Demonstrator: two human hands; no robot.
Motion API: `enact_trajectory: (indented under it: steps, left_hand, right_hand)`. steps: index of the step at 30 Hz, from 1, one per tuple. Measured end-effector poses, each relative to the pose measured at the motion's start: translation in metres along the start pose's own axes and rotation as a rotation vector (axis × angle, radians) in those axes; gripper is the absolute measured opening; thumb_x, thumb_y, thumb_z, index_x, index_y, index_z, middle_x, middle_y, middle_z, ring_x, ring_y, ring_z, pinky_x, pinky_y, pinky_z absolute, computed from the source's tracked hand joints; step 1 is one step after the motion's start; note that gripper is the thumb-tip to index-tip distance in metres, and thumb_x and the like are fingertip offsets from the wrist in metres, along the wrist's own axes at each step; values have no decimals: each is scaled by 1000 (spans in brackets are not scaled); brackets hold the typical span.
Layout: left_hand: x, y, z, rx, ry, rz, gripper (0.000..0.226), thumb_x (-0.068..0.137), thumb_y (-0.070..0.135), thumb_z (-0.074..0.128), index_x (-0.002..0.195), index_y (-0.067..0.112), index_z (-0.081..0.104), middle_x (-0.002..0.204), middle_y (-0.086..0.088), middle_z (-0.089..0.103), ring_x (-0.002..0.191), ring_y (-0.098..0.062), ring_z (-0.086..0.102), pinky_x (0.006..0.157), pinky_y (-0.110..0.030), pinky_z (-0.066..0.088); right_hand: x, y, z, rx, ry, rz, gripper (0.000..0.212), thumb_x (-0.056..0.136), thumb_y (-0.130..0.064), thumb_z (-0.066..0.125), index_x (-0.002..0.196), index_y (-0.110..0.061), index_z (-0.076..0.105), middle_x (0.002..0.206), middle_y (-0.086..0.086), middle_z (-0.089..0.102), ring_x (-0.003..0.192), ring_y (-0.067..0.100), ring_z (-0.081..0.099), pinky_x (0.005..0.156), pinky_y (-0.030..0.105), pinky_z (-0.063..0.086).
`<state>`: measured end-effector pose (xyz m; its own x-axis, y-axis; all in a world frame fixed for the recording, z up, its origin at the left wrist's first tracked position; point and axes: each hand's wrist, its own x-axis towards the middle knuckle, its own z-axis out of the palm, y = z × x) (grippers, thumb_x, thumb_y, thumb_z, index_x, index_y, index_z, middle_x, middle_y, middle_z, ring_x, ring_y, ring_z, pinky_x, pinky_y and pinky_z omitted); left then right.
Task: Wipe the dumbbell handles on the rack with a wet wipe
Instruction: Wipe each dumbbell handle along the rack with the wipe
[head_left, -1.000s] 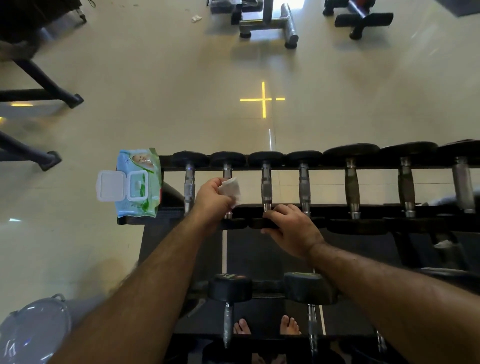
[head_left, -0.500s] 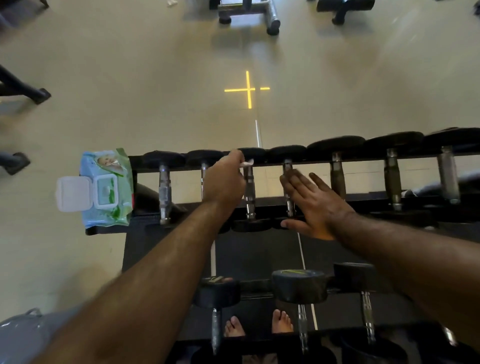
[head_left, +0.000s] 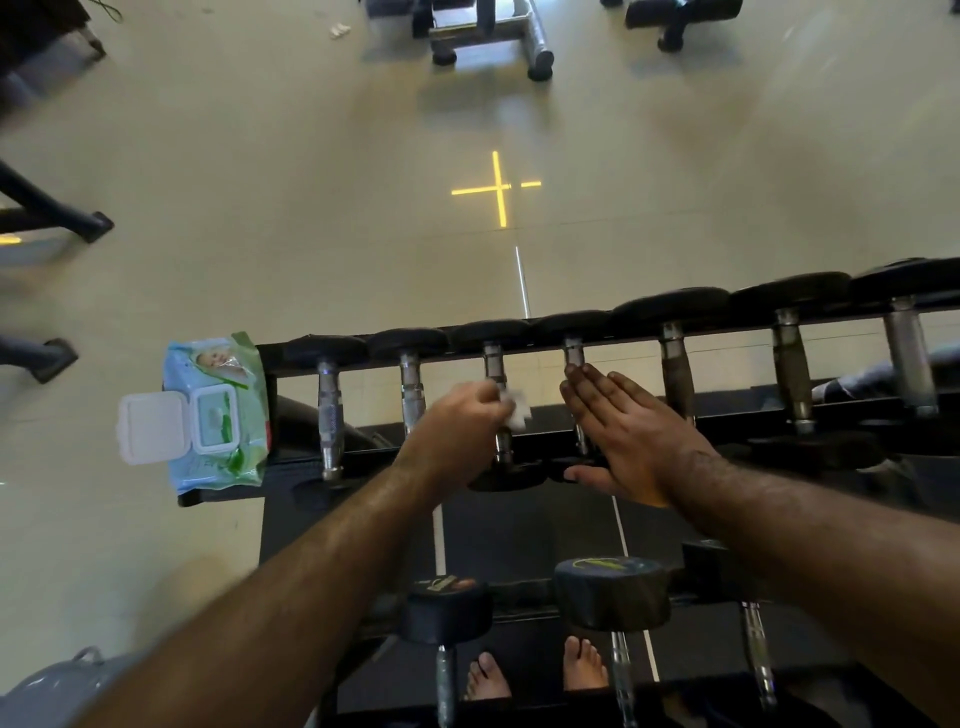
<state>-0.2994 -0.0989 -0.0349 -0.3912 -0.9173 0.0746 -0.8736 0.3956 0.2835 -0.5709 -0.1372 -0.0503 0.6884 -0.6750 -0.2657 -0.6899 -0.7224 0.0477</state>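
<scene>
The left hand (head_left: 457, 423) is sliding the wipe (head_left: 514, 408) down the third handle (head_left: 496, 374), nearer than before.

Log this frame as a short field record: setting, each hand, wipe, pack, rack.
setting: gym floor, black dumbbell rack
left hand: grips crumpled white wet wipe against third chrome handle from the left
right hand: flat, fingers straight, over fourth chrome handle
pack: blue-green wet wipe pack, white lid open, on the rack's left end
</scene>
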Motion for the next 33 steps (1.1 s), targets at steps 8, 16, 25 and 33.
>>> enact_trajectory:
  steps: [8,16,25,33]
  left_hand:
    - [15,4,11,131,-33,48,35,92,14,73,126,6,69,121,-11,62,107,-25,57,90,-35,58]
    - [38,8,-12,132,-28,-44,35,95,12,70,130,11,68,113,-7,63,100,-20,58,85,-33,58]
    - [22,19,-25,-22,-593,-109,24,96,26,72,119,21,73,116,2,64,100,-14,61,88,-30,56]
    - [23,-1,-8,-31,148,-207,23,95,5,62,114,6,75,101,-10,69,90,-28,66,74,-40,60]
  right_hand:
    - [1,0,1,-32,35,-18,106,100,-84,6,170,-5,13,177,18,5,165,33,9,132,47,14]
    - [1,1,5,-6,57,-16,106,99,-85,3,170,-6,7,177,18,1,165,35,8,133,50,18]
    - [1,1,5,-8,46,-28,105,101,-83,9,169,-3,13,177,20,6,165,36,11,131,54,25]
    - [0,1,7,-9,56,-11,104,100,-83,8,170,-5,10,177,18,1,165,34,5,133,52,17]
